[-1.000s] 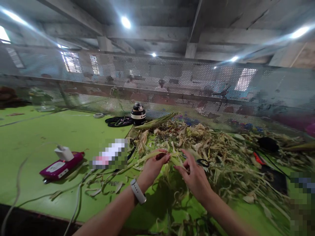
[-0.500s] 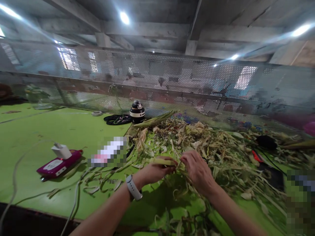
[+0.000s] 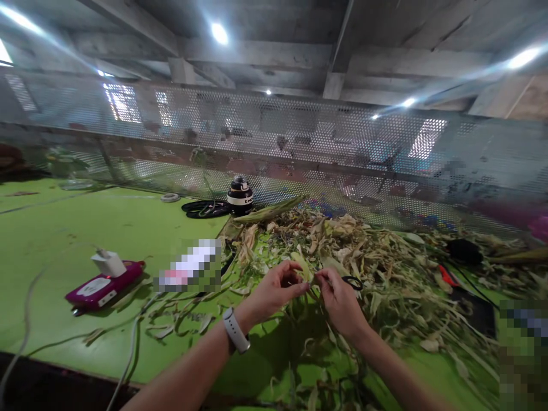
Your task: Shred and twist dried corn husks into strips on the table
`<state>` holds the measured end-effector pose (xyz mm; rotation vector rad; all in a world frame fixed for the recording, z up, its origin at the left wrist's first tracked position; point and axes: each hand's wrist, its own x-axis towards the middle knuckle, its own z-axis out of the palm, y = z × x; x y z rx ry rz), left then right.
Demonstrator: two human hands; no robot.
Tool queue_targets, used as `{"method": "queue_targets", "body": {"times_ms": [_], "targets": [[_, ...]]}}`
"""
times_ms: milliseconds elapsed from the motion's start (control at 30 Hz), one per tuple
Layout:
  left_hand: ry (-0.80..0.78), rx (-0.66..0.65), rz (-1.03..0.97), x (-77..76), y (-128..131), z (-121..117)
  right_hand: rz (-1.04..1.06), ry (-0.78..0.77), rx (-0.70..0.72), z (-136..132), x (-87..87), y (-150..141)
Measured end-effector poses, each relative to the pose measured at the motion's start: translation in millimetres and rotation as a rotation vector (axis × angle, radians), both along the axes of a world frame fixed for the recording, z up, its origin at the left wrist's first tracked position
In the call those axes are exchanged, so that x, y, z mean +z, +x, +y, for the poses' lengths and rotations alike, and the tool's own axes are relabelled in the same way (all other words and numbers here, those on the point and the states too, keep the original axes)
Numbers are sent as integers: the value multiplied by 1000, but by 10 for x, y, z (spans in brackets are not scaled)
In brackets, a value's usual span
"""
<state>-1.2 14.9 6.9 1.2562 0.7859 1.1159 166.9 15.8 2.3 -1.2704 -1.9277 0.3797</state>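
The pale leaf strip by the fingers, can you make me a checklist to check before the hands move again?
1. Pale leaf strip held: ok, it is at the fingertips of the left hand.
2. Right hand pinching the same strip: cannot tell; its fingers are together close by, but what is between them is too small to see.
3. Black ring free of the leaves: not ok, it lies among them just beyond the right hand.
4. White cable away from both hands: ok, it runs along the table well left of them.
5. Black and white container upright: ok, standing behind the leaves.
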Motion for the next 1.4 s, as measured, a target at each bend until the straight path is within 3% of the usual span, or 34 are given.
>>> {"method": "queue_targets", "body": {"times_ms": [133,267,333,500,700,833,1000,1100,1233,1333,1400], "targets": [[-101,-5,-99,12,-11,1,164,-147,42,23,-56,-24],[-182,-61,-113,32,-17,-13,207,-197,68,38,-89,-32],[-195,-9,-92,28,-19,-4,155,-120,60,35,-69,-20],[-155,116,-87,-11,-32,43,-137,312,-26,-26,33,4],[-136,157,-66,2,-28,46,-347,312,199,-73,-23,-47],[-18,300,23,-24,-14,76,-420,364,195,-65,-71,-74],[136,338,228,-60,-43,104,-547,464,274,-134,-34,-101],[243,311,324,-37,-77,100,-463,518,244,-165,59,-74],[287,120,328,39,-93,53,-200,518,72,-123,189,23],[226,-15,259,105,-79,-14,-48,342,-8,-69,213,73],[176,-36,221,128,-67,-50,11,182,-38,-46,196,75]]}}
